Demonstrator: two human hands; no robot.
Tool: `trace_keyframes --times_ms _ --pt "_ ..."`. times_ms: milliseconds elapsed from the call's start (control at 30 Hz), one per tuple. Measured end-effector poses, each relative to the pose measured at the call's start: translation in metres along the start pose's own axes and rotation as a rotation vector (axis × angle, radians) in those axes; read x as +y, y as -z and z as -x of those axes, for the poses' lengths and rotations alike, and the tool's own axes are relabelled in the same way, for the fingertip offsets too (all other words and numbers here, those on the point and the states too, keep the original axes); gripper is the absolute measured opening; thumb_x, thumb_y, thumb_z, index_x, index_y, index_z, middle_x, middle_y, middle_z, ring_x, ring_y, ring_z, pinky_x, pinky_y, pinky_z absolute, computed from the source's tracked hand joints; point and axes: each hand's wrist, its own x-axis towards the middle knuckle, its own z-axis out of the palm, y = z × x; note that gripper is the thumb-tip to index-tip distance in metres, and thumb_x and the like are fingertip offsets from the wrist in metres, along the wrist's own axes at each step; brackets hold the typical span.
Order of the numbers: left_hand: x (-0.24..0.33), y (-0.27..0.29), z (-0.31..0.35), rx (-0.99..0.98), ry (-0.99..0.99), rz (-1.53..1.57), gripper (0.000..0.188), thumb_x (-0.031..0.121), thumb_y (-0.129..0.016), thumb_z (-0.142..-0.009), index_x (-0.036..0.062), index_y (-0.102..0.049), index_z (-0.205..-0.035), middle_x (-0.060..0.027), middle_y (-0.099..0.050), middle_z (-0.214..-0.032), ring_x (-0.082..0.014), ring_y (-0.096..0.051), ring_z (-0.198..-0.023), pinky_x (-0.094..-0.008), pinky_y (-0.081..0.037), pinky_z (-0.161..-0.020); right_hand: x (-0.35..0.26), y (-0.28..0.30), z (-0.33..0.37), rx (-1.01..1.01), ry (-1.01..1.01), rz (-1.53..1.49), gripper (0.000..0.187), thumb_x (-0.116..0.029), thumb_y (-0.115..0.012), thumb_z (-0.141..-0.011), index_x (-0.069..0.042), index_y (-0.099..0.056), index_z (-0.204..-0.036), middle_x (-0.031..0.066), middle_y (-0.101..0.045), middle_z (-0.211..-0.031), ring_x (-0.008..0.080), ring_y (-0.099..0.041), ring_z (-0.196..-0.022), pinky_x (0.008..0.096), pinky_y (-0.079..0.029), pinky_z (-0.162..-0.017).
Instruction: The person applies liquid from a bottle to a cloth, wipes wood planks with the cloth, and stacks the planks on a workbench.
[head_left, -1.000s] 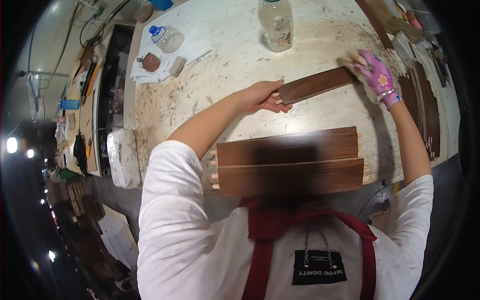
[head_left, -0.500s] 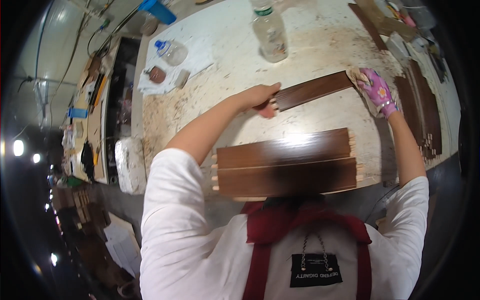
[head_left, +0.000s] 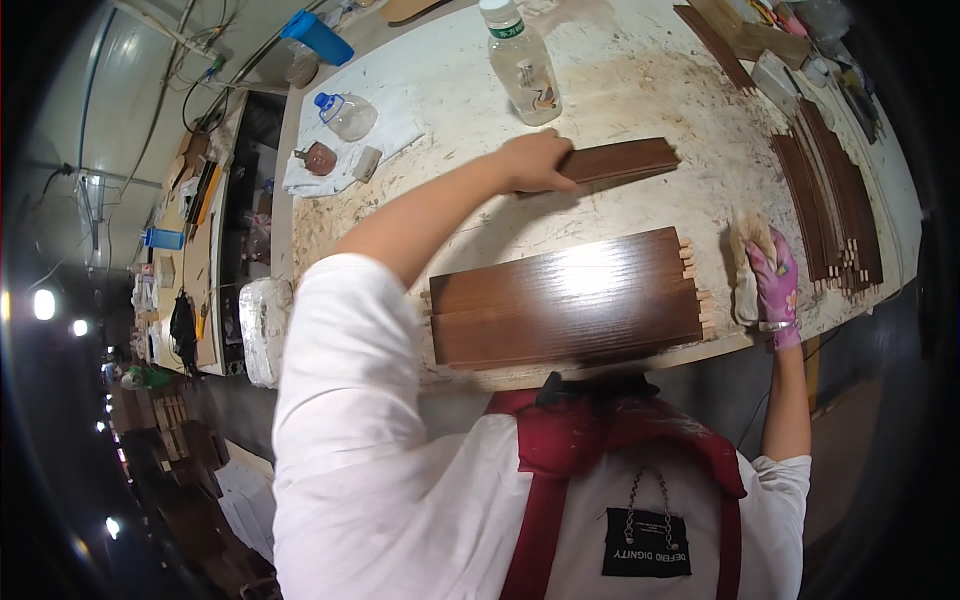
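Observation:
My bare left hand [head_left: 542, 163] grips the left end of a dark brown wooden board [head_left: 628, 158], tilted a little above the far middle of the table. My right hand [head_left: 776, 278], in a pink floral glove, is closed on a crumpled beige cloth [head_left: 746, 268] near the table's right side. Between me and the held board lie glossy brown boards [head_left: 520, 322] side by side, with light wooden dowels [head_left: 690, 262] sticking out of their ends. Light glares off their middle.
A clear bottle [head_left: 524, 75] stands at the back. On a white cloth [head_left: 400, 140] at the far left are a blue-capped bottle [head_left: 347, 117] and a small brown pot [head_left: 318, 158]. More dowelled boards [head_left: 825, 200] lie along the right edge.
My right hand has left the board's right end and come nearer with the cloth. The left hand has turned over the board's end, tilting the board and moving it slightly left.

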Motion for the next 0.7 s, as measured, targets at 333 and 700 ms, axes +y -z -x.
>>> trace_keyframes --times_ms 333,700 --pt "0.051 0.034 0.181 0.242 -0.062 0.421 0.061 0.034 -0.072 -0.075 0.0012 -0.051 -0.122 -0.0172 -0.056 -0.108 -0.0316 -0.054 -0.102 -0.0359 -0.044 -0.088 -0.015 0.022 0.012 0.157 0.096 -0.066 0.032 -0.009 -0.062 -0.084 0.001 -0.054 -0.114 0.0072 -0.062 -0.102 0.0138 -0.058 -0.093 0.025 -0.044 -0.082" --pt "0.067 0.026 0.19 0.126 0.029 0.5 0.078 0.047 -0.067 -0.077 -0.001 -0.04 -0.132 -0.0231 -0.05 -0.122 -0.0361 -0.049 -0.114 -0.038 -0.04 -0.096 -0.107 -0.009 0.029 0.144 0.134 0.002 0.025 -0.009 -0.062 -0.082 0.0 -0.056 -0.104 0.0056 -0.06 -0.092 0.0134 -0.057 -0.085 0.0256 -0.044 -0.077"
